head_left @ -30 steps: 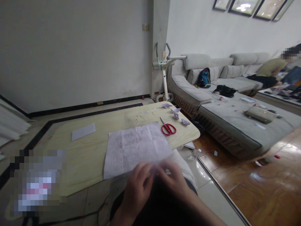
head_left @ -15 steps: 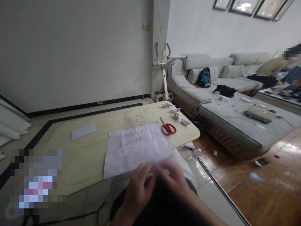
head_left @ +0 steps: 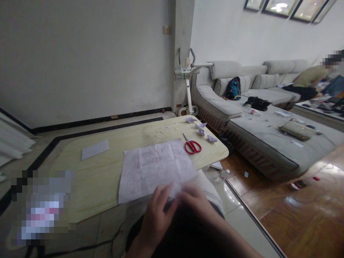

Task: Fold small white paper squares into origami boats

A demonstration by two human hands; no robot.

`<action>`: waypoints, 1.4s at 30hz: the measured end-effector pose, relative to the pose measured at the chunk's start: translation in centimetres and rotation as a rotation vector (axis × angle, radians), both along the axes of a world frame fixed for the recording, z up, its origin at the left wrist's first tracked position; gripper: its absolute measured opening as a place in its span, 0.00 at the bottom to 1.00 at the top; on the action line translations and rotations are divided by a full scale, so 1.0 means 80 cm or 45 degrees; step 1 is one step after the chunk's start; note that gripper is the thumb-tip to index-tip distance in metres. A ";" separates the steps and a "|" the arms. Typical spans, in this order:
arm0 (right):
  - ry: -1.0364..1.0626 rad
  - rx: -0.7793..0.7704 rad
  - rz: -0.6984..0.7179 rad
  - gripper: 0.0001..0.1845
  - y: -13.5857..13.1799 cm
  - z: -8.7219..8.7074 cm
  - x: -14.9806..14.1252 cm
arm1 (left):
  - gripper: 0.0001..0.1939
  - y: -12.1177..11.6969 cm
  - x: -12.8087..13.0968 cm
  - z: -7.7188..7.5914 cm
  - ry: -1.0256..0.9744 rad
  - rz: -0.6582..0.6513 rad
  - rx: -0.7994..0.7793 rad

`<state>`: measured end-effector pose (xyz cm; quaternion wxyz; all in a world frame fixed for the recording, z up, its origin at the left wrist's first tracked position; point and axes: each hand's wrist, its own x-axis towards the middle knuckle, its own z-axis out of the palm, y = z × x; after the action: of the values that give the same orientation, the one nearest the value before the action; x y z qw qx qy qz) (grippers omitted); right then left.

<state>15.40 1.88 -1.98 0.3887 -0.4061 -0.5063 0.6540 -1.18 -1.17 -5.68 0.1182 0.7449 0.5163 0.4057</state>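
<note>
Close to my lap, my left hand and my right hand meet over the table's near edge. Between the fingertips a small pale piece of paper shows, blurred and partly covered by the fingers. Both hands are closed on it. Just beyond them lies a large creased sheet of printed paper, flat on the wooden table. Red-handled scissors rest at its right corner. Several small folded purple-white paper pieces, one a folded paper, sit near the table's far right corner.
A white paper rectangle lies on the table's left, and thin paper scraps at the back. To the right stand a grey sofa with bags and an exercise machine. A person sits at the far right.
My fingers have shifted slightly around the paper piece, and more of its pale surface shows between them now. The things on the table have not moved.
</note>
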 end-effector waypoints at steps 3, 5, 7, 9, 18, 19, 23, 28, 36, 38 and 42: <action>-0.012 0.015 -0.018 0.12 0.000 -0.001 -0.001 | 0.18 0.001 0.001 0.002 0.009 -0.026 -0.022; -0.028 0.044 -0.038 0.12 0.000 -0.003 -0.001 | 0.18 0.002 0.001 0.003 0.005 -0.032 -0.018; -0.041 0.066 -0.057 0.13 0.000 -0.005 -0.001 | 0.18 0.002 0.001 0.003 0.014 -0.035 -0.008; -0.032 0.075 -0.066 0.12 -0.001 -0.006 0.000 | 0.17 0.002 0.001 0.003 0.020 -0.039 -0.007; -0.004 0.084 -0.040 0.13 -0.003 0.006 -0.001 | 0.11 0.000 0.005 0.026 -0.363 0.008 -0.379; -0.022 0.097 -0.051 0.12 -0.002 0.006 -0.001 | 0.10 0.000 0.005 0.030 -0.415 0.014 -0.423; -0.082 0.136 -0.080 0.10 0.003 0.000 0.001 | 0.09 0.001 0.006 0.042 -0.570 0.006 -0.547; -0.291 0.476 -0.192 0.09 0.004 -0.004 0.009 | 0.10 0.006 0.005 0.037 -0.490 -0.034 -0.399; -0.463 0.953 0.272 0.17 -0.007 0.012 0.008 | 0.08 0.006 0.003 0.009 -0.203 -0.081 -0.473; -0.487 0.962 0.334 0.17 -0.006 0.012 0.010 | 0.08 0.005 0.002 0.016 -0.170 -0.121 -0.501; -0.470 0.924 0.315 0.13 -0.002 0.007 0.016 | 0.06 0.005 -0.003 0.031 -0.204 -0.137 -0.644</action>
<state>16.64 1.73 -1.40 0.3278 -0.2893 -0.8096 0.3916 -1.38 -0.77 -3.24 0.3623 0.6838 0.5498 0.3146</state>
